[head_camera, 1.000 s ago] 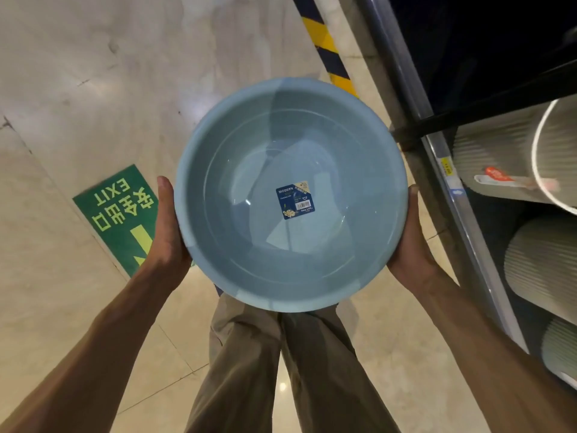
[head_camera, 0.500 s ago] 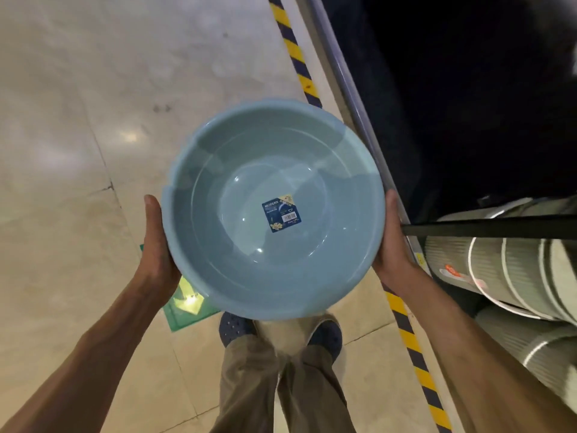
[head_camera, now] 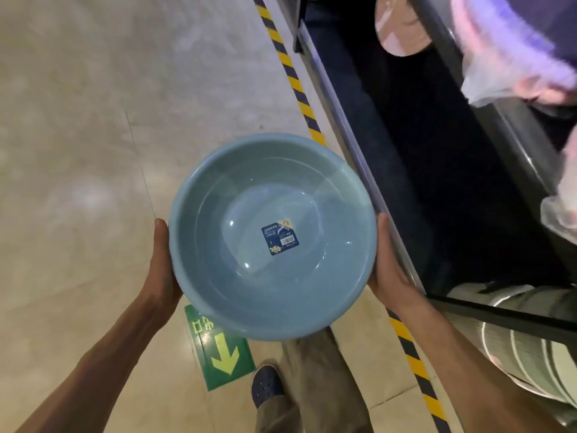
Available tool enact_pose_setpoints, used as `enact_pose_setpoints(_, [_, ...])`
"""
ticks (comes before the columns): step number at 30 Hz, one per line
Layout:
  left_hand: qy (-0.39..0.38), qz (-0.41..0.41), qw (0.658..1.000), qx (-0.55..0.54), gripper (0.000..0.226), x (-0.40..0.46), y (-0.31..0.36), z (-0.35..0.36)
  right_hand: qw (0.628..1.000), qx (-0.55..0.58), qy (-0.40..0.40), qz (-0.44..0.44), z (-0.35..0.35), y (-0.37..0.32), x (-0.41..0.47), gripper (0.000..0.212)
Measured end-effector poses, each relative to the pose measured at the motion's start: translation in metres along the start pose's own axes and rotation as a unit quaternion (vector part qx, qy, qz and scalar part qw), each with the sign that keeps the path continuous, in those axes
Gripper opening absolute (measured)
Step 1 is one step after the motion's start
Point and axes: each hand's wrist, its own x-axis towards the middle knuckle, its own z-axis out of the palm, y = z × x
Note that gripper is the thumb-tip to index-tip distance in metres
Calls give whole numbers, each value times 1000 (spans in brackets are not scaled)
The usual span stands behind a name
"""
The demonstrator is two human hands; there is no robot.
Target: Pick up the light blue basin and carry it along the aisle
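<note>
Both hands grip a round blue basin bearing 1 sticker.

1. A round light-blue plastic basin, shallow with a wide rolled rim, is held open side up above the floor.
2. A dark blue label is stuck inside, on its flat bottom.
3. The left hand and right hand grip opposite sides of the rim.

Fingers of both hands vanish beneath the basin; its label print is too small to read; pink wares beyond the right hand are blurred.
</note>
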Motion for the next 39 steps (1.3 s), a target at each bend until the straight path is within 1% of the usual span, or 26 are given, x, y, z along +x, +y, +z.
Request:
enact_pose_setpoints(2, [-6,-2,1000,17,74,24,14,7,1000,5,20,15,-5,-5,21,73])
enact_pose_setpoints(3, [-7,-11,1000,28,75,38,21,12,999,21,24,26,-8,-8,33,73])
enact_pose_setpoints(5, [-17,-24,998,47,76,67,37,25,997,62,17,34,-14,-14,55,66])
enact_pose_setpoints(8, [-48,-36,995,85,75,108,60,53,993,93,40,52,-24,-29,80,62])
enact_pose_setpoints(12, [-81,-61,988,115,74,157,88,96,990,76,83,82,-49,-43,106,67])
enact_pose_setpoints(14, [-110,-72,981,144,77,177,100,116,987,108,86,85,-61,-43,115,73])
enact_pose_setpoints(16, [-142,-75,972,173,78,197,111,137,976,163,117,83,-69,-44,126,70])
enact_pose_setpoints(18, [-168,-71,963,198,78,216,119,158,960,203,171,91,-77,-46,136,67])
enact_pose_setpoints(20, [-203,-68,954,209,78,235,127,180,948,213,212,103,-86,-47,145,71])
enact_pose_setpoints(23, [-237,-77,943,222,77,271,141,212,936,231,245,99,-96,-51,156,76])
enact_pose_setpoints(25, [-258,-90,929,251,76,292,153,234,924,261,262,97,-96,-56,161,74])
enact_pose_setpoints(29, [-323,-103,885,318,74,335,177,275,897,312,306,65,-95,-60,179,71])
enact_pose_setpoints(32, [-355,-91,854,369,72,360,195,303,883,344,317,46,-92,-64,194,73])
enact_pose_setpoints(34, [-373,-76,841,385,70,373,202,324,871,371,322,30,-93,-65,201,73])
enact_pose_setpoints(38, [-410,-69,819,395,70,392,200,361,873,368,320,15,-104,-57,218,76])
enact_pose_setpoints(39, [-419,-66,814,396,71,398,198,370,868,375,325,14,-110,-51,223,77])
